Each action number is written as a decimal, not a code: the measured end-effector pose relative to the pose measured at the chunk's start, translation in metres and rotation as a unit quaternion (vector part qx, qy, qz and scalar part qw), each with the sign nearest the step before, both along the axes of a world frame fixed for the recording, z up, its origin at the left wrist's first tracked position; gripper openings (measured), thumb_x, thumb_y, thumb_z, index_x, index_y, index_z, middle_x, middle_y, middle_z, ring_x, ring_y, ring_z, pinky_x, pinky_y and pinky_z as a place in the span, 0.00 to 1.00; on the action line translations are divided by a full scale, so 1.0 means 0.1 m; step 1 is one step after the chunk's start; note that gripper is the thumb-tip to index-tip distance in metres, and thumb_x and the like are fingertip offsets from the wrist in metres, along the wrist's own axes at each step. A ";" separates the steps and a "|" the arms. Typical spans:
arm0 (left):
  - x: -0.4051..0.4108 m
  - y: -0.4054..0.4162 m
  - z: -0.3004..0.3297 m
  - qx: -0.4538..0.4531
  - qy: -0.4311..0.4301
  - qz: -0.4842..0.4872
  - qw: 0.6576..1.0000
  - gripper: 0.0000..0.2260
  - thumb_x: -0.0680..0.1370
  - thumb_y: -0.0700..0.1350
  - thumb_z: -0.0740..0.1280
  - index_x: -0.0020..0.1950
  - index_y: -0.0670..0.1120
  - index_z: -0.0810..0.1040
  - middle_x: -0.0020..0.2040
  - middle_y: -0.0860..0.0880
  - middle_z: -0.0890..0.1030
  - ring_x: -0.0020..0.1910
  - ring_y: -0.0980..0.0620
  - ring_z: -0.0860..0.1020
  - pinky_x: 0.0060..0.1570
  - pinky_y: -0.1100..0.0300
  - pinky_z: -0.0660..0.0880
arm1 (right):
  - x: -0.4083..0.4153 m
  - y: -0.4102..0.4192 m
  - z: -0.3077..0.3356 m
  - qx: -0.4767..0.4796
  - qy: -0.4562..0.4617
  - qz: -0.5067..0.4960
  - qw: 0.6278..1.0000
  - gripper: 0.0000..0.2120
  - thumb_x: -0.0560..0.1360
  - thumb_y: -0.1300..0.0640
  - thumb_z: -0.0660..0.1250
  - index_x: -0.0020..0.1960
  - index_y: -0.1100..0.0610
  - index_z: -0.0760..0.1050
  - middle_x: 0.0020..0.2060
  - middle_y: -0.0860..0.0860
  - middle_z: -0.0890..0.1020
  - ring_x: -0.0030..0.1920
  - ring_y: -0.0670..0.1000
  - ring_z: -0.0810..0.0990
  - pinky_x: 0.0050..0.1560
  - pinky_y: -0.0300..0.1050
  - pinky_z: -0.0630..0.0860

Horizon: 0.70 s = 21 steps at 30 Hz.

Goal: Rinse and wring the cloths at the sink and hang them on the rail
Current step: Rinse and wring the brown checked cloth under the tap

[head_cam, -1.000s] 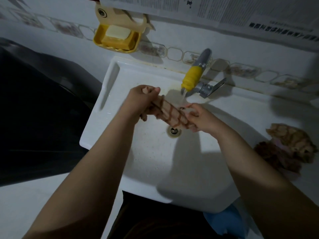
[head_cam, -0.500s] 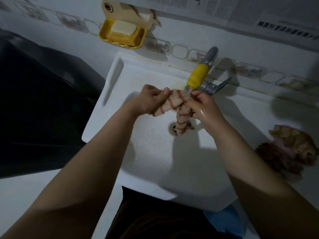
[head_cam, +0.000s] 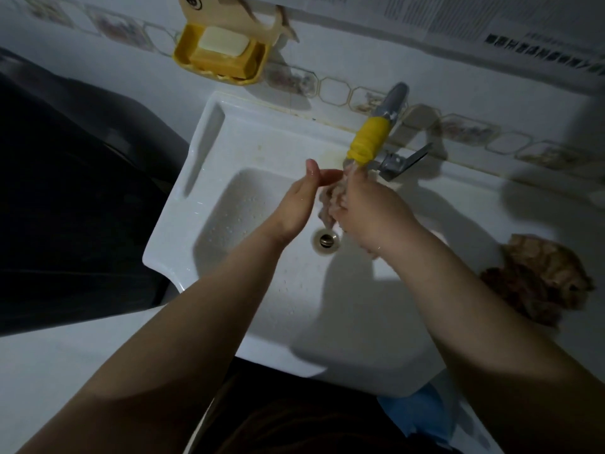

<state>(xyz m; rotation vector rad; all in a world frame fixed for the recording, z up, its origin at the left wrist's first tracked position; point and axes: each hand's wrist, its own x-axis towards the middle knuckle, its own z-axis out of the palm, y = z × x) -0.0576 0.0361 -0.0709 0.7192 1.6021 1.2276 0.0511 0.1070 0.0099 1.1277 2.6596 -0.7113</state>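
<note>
- Now at the sink (head_cam: 209,152): right hand (head_cam: 366,211) holds the cloth (head_cam: 329,204) bunched under the yellow-sleeved tap (head_cam: 370,142), just above the drain (head_cam: 325,240). Fingers curled round the wad; a tail hangs toward the drain.
- Left hand (head_cam: 296,204) at 9 o'clock of the cloth, fingers straight and together, palm facing it. Grip spread, holding nothing; whether the fingertips touch the fabric cannot be told.
- Water stream itself blurred; some flow seems to hit the top of the wad.
- Step, as judged: rinsing, with a wring to follow.
- To do it well: keep the wad directly below the spout, loosen and turn it so water reaches the inner folds, then bring the left hand in at the far end and twist the two ends opposite ways over the drain, so run-off stays inside the basin.
- Two more cloths (head_cam: 537,276) lie heaped on the worktop (head_cam: 523,198) at 3 o'clock, well apart from the hands.
- Rail not in view.
</note>
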 end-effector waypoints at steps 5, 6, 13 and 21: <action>0.15 0.10 -0.06 -0.037 -0.190 -0.017 0.981 0.39 0.67 0.78 0.45 0.58 0.56 0.81 0.56 0.44 0.83 0.61 0.45 0.78 0.68 0.45 0.66 | -0.02 0.13 0.13 -0.087 0.082 -0.052 0.992 0.12 0.79 0.51 0.62 0.58 0.55 0.76 0.49 0.55 0.82 0.49 0.55 0.80 0.50 0.47 0.76; 0.17 0.10 -0.10 -0.056 -0.210 -0.026 0.976 0.40 0.66 0.78 0.46 0.60 0.54 0.80 0.55 0.43 0.83 0.59 0.41 0.78 0.67 0.42 0.67 | -0.02 0.21 0.11 -0.139 0.138 -0.104 0.975 0.11 0.77 0.53 0.64 0.56 0.57 0.78 0.49 0.55 0.82 0.49 0.54 0.80 0.51 0.45 0.76; 0.08 -0.12 -0.23 -0.069 -0.366 -0.059 0.926 0.29 0.71 0.65 0.67 0.57 0.42 0.74 0.44 0.45 0.78 0.42 0.48 0.82 0.51 0.50 0.77 | -0.01 0.57 -0.39 -0.384 0.292 -0.357 0.800 0.13 0.73 0.65 0.64 0.56 0.66 0.76 0.51 0.62 0.82 0.53 0.60 0.82 0.52 0.54 0.80; 0.28 0.17 -0.06 -0.134 -0.357 0.227 0.896 0.17 0.82 0.57 0.54 0.41 0.49 0.72 0.28 0.53 0.73 0.22 0.59 0.72 0.19 0.67 0.69 | -0.01 -0.14 -0.43 -0.328 0.320 -0.272 0.846 0.10 0.73 0.61 0.69 0.34 0.54 0.73 0.45 0.57 0.81 0.46 0.58 0.80 0.49 0.49 0.77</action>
